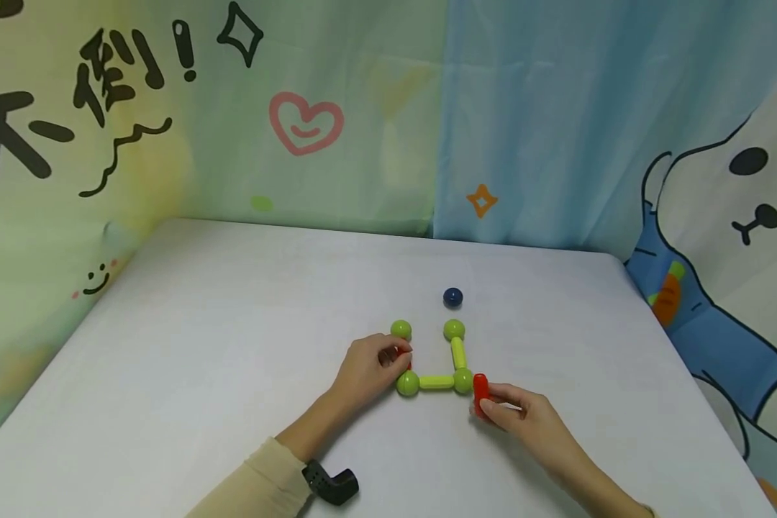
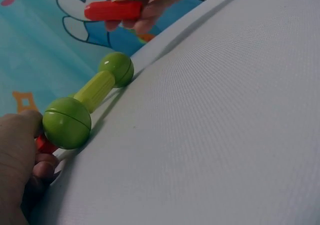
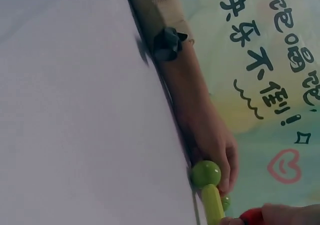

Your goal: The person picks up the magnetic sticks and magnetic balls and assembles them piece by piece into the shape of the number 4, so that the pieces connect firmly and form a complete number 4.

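My left hand [image 1: 372, 365] pinches a red rod [image 2: 46, 144] on the left side of a U-shaped magnetic-rod build; fingers mostly hide it. This rod lies between a far green ball [image 1: 401, 329] and a near green ball [image 1: 408, 384]. A yellow-green rod [image 1: 437, 383] runs from the near ball to the corner green ball [image 1: 462, 380]. Another yellow-green rod [image 1: 458, 353] leads back to a fourth green ball [image 1: 454, 329]. Just right of the corner, my right hand [image 1: 531, 417] holds a second red rod [image 1: 480, 394] between thumb and fingers.
A dark blue ball [image 1: 452, 297] sits alone behind the build. The white table [image 1: 233, 302] meets printed curtains [image 1: 362, 187] at its back and sides. A black wrist device [image 1: 332, 483] is strapped by the left sleeve.
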`<state>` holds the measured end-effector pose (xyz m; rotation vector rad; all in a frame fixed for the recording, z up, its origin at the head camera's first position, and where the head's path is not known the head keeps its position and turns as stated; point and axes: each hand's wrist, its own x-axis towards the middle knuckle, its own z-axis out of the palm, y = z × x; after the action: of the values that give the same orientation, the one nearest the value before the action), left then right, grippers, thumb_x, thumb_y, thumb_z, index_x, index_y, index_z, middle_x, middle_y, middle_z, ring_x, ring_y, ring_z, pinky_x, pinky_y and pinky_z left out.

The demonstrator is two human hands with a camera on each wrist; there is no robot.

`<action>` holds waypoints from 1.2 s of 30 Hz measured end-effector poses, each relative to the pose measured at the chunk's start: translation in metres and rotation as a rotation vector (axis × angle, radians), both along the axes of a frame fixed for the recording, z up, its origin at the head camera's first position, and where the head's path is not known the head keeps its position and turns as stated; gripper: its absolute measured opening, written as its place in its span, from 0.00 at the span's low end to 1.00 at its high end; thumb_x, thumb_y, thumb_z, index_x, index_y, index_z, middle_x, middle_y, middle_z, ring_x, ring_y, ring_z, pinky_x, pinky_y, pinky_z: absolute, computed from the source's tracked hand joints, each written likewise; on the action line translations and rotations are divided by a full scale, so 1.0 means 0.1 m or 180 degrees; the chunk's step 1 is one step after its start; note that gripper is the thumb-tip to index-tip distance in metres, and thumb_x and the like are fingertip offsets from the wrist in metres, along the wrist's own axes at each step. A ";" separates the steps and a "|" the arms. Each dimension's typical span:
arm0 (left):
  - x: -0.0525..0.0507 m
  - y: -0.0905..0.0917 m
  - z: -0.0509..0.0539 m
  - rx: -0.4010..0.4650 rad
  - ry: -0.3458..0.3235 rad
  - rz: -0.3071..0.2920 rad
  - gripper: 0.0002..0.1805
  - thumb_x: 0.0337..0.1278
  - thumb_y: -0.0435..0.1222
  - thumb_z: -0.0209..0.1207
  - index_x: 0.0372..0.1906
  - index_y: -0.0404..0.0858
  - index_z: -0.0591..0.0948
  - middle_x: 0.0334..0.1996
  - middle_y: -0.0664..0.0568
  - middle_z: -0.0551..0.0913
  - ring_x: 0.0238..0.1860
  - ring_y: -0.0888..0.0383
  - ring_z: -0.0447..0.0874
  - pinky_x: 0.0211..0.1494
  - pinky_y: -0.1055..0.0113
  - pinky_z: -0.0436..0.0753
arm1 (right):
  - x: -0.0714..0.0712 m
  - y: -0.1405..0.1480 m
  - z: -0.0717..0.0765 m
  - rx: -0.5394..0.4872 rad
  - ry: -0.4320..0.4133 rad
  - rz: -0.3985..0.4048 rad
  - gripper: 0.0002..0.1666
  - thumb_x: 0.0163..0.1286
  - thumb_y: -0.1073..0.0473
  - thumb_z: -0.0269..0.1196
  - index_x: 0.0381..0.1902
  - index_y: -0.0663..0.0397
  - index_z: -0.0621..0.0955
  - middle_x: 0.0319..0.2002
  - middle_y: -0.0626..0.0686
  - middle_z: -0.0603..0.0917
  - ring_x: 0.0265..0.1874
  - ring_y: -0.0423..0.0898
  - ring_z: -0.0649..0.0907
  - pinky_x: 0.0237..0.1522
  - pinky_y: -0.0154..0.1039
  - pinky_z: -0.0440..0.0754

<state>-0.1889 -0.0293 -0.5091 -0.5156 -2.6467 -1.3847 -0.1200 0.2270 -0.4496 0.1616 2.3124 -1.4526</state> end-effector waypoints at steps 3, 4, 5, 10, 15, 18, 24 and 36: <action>0.00 0.00 -0.01 -0.0008 0.0015 0.0003 0.05 0.56 0.39 0.62 0.37 0.46 0.85 0.26 0.60 0.79 0.25 0.67 0.72 0.29 0.75 0.74 | 0.04 -0.02 -0.04 0.0099 -0.0030 -0.0005 0.31 0.61 0.48 0.66 0.55 0.62 0.78 0.45 0.53 0.86 0.41 0.39 0.85 0.43 0.33 0.82; 0.00 0.00 -0.01 0.0000 0.0025 -0.0005 0.05 0.56 0.39 0.62 0.37 0.46 0.85 0.26 0.60 0.79 0.25 0.67 0.72 0.29 0.75 0.74 | 0.04 -0.02 -0.05 0.0128 -0.0049 -0.0007 0.30 0.60 0.47 0.67 0.53 0.62 0.80 0.43 0.52 0.87 0.40 0.39 0.85 0.42 0.32 0.82; 0.00 0.00 -0.01 -0.0001 0.0032 -0.0009 0.05 0.56 0.39 0.62 0.37 0.46 0.85 0.26 0.60 0.79 0.25 0.67 0.72 0.29 0.75 0.74 | 0.04 -0.02 -0.07 0.0139 -0.0056 0.0014 0.29 0.59 0.47 0.68 0.52 0.62 0.80 0.42 0.52 0.87 0.39 0.39 0.85 0.41 0.32 0.82; 0.00 -0.01 0.00 -0.0004 0.0048 -0.0027 0.05 0.57 0.39 0.62 0.37 0.46 0.85 0.26 0.60 0.79 0.25 0.67 0.72 0.29 0.75 0.74 | 0.03 -0.02 -0.16 0.0051 -0.0092 0.0047 0.27 0.59 0.48 0.68 0.48 0.64 0.81 0.38 0.52 0.88 0.36 0.39 0.85 0.37 0.30 0.82; 0.01 -0.02 0.00 -0.0003 0.0031 -0.0018 0.05 0.57 0.39 0.62 0.37 0.45 0.85 0.26 0.60 0.79 0.25 0.67 0.73 0.29 0.76 0.74 | 0.03 -0.02 -0.20 -0.0202 -0.0262 0.0034 0.29 0.60 0.50 0.68 0.50 0.68 0.79 0.38 0.55 0.87 0.35 0.41 0.85 0.39 0.32 0.83; 0.02 -0.01 0.01 -0.0004 0.0032 -0.0026 0.05 0.57 0.39 0.62 0.37 0.45 0.85 0.26 0.60 0.79 0.25 0.67 0.73 0.29 0.76 0.74 | 0.03 -0.02 -0.21 -0.0278 -0.0354 0.0001 0.29 0.60 0.51 0.68 0.50 0.70 0.78 0.38 0.55 0.87 0.35 0.41 0.86 0.39 0.33 0.83; 0.01 -0.01 0.01 -0.0012 0.0017 -0.0025 0.05 0.57 0.39 0.62 0.37 0.46 0.85 0.26 0.60 0.79 0.25 0.67 0.73 0.29 0.75 0.74 | 0.04 -0.02 -0.25 -0.0347 -0.0449 -0.0065 0.27 0.62 0.52 0.67 0.49 0.70 0.78 0.38 0.55 0.87 0.35 0.43 0.86 0.39 0.33 0.83; 0.01 -0.01 0.01 0.0040 0.0042 -0.0066 0.05 0.57 0.39 0.62 0.37 0.45 0.85 0.26 0.60 0.80 0.25 0.68 0.73 0.28 0.75 0.74 | 0.02 -0.02 -0.25 -0.0346 -0.0502 -0.0184 0.29 0.62 0.51 0.66 0.49 0.71 0.77 0.37 0.55 0.86 0.35 0.43 0.86 0.39 0.33 0.83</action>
<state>-0.1874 -0.0305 -0.5082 -0.5505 -2.6281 -1.3977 -0.1177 0.2248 -0.4748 0.3030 2.1141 -1.5316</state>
